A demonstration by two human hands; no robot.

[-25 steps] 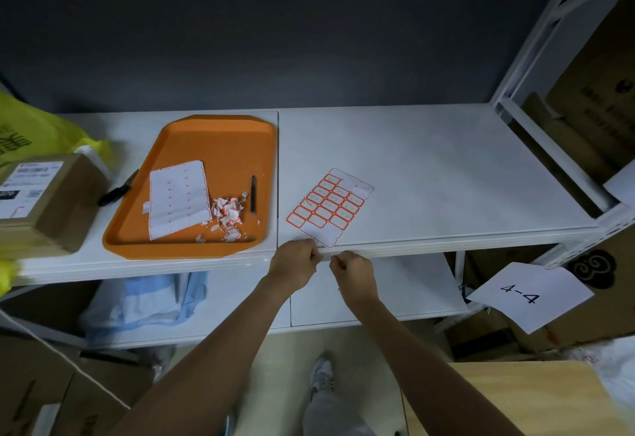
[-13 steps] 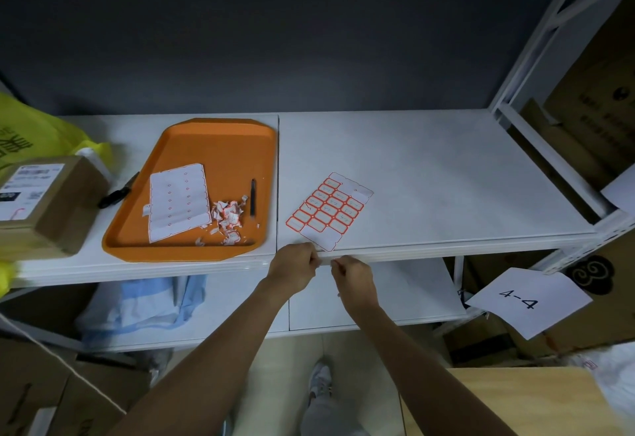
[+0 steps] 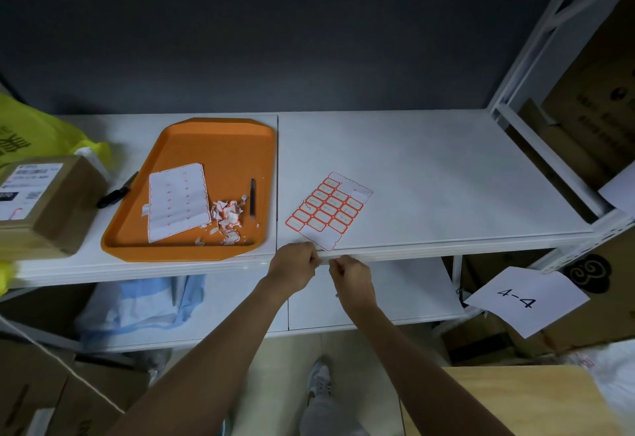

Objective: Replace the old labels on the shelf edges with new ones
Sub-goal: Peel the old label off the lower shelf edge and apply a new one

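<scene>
A sheet of red-bordered new labels (image 3: pixel 328 210) lies on the white shelf (image 3: pixel 446 174), near its front edge (image 3: pixel 446 250). Just below the sheet, my left hand (image 3: pixel 295 270) and my right hand (image 3: pixel 350 277) meet at that edge. Both have curled fingers and pinch a small white label (image 3: pixel 323 260) against the edge. The fingers hide most of the label. An orange tray (image 3: pixel 220 147) to the left holds a used backing sheet (image 3: pixel 177 202), torn old label scraps (image 3: pixel 228 217) and a dark pen (image 3: pixel 253 196).
A cardboard parcel (image 3: pixel 44 205) and a yellow bag (image 3: pixel 31 133) sit at the shelf's left end, with a black tool (image 3: pixel 117 191) beside the tray. A paper marked 4-4 (image 3: pixel 522 300) hangs at the lower right. Blue cloth (image 3: pixel 144 308) lies on the lower shelf.
Both hands stay at the same spot on the shelf edge; only the view has shifted slightly.
</scene>
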